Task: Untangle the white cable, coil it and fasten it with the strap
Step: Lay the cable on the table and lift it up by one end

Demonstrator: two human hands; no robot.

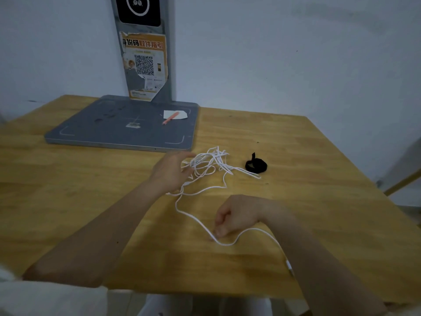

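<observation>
Fingers of the right hand pinch the white cable near the table's front; the left hand, fingers straight, touches the tangle; the black strap lies right of it.

matt wooden table, smooth white cable, black cloth strap.

The cable is white. The strap is black. The desk is yellow-brown wood with a light grain. The flat base is grey with thin pale corner lines, and carries a white paper scrap and a pink-orange pen. The poster is orange and white with a black square code. The wall is pale bluish-white.
</observation>
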